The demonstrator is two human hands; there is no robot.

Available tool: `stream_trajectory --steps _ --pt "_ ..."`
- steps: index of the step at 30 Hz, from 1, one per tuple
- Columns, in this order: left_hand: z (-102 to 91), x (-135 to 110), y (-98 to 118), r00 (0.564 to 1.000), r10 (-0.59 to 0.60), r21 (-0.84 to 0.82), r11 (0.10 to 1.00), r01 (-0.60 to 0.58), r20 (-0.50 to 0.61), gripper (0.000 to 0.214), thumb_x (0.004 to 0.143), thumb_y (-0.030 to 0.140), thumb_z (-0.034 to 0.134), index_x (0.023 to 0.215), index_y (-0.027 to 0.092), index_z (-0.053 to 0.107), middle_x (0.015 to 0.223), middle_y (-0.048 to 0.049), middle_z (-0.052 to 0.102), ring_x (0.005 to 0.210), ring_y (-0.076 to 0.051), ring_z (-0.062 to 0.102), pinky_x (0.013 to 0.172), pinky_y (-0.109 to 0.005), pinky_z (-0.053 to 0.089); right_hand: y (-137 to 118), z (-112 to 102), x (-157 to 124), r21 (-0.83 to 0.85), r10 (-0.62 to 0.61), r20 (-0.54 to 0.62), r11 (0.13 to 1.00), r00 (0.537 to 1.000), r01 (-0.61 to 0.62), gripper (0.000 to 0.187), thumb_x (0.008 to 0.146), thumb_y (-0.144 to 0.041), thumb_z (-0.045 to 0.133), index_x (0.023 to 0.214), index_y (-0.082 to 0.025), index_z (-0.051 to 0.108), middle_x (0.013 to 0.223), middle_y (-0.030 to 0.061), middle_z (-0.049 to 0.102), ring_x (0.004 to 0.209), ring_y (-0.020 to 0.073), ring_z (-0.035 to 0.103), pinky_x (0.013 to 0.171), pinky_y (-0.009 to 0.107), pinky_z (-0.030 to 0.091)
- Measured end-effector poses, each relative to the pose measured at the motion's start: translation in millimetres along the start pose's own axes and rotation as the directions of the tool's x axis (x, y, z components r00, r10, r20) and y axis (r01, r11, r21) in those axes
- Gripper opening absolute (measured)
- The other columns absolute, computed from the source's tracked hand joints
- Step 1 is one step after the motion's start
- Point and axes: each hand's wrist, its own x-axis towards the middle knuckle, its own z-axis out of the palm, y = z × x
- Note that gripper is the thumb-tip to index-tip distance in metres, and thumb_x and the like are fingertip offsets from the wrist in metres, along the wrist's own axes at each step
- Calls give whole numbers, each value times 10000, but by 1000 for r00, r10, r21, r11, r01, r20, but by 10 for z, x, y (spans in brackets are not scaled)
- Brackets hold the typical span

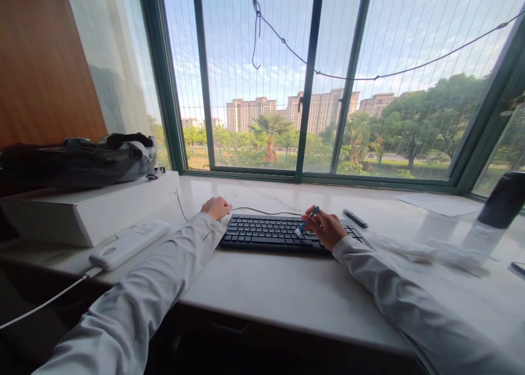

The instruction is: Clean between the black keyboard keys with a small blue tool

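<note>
A black keyboard (262, 234) lies on the white stone counter, its long side toward me. My right hand (328, 228) is over its right part, fingers pinched around a slim blue brush (314, 212). The brush is tilted, and its white bristle head (298, 232) points down at the keys; whether it touches them I cannot tell. My left hand (216, 207) is closed at the keyboard's far left corner, fingers curled. What it grips, if anything, is hidden. A thin black cable (262, 210) runs behind the keyboard.
A white power strip (130, 245) and a white box (82, 211) bearing a dark bag (77, 162) are on the left. Right of the keyboard are a dark pen-like object (355, 218), crumpled clear plastic (438, 252), paper (438, 204) and a black bottle (503, 200). Behind stands a window.
</note>
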Motion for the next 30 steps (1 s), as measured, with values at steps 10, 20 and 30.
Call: stream_trajectory --steps 10,20,30 --pt "-7 -12 19 1000 -4 -2 1000 4 -4 338 744 449 468 707 276 756 789 -60 702 808 -226 633 688 -289 454 -23 -9 -1 -10 10 0 1000 1000 -10 284 910 -501 402 875 -234 490 656 14 708 563 194 656 655 335 503" --pt "-5 2 18 1000 -22 2 1000 22 10 325 738 443 483 722 273 760 799 -59 707 803 -218 636 686 -276 461 -7 -6 1 -18 -2 5 1000 1000 2 290 910 -496 402 897 -229 514 663 7 707 571 179 655 648 306 493" --pt "21 36 -28 1000 20 6 1000 -20 14 346 737 457 464 719 270 756 786 -61 700 800 -215 625 691 -274 441 -80 -27 -12 -17 -10 -31 1000 999 9 271 923 -460 385 897 -226 518 657 0 705 609 168 676 658 276 487"
